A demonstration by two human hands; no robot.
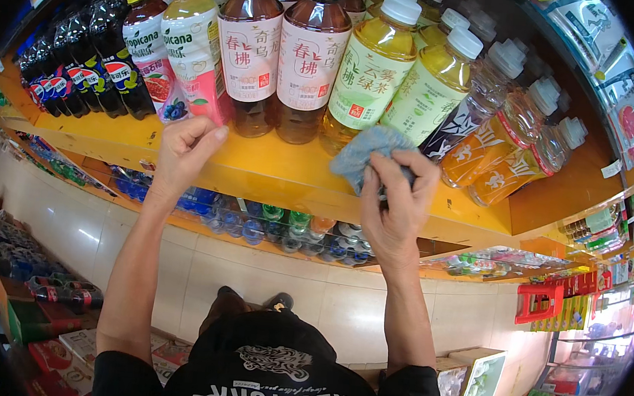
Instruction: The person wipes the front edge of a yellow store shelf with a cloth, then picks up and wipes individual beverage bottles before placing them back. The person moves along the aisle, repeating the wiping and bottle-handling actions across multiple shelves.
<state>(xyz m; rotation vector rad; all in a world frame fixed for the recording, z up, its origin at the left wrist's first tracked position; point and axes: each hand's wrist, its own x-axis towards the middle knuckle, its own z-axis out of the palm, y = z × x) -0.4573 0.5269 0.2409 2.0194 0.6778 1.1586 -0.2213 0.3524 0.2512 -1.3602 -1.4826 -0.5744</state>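
A crumpled blue-grey cloth [369, 157] is pinched in my right hand [400, 194], pressed against the front of a yellow shelf [289, 169]. Just behind the cloth stand green-tea bottles [369, 74] with pale green labels and white caps. My left hand [185, 149] is curled into a loose fist at the shelf's front edge, its thumb lying along the top; no object shows in it. Close to that hand is a juice bottle [194, 48] with a yellow cap and pink lower label. Two brown tea bottles [314, 62] with pink labels stand upright between my hands.
Dark cola bottles [117, 67] fill the shelf's left end, orange drink bottles [513, 158] its right. A lower shelf holds more bottles [254, 226]. Behind me lie stacked cartons [69, 361] at left and an open white-lined box [479, 389] at right. A red basket [538, 304] stands farther right.
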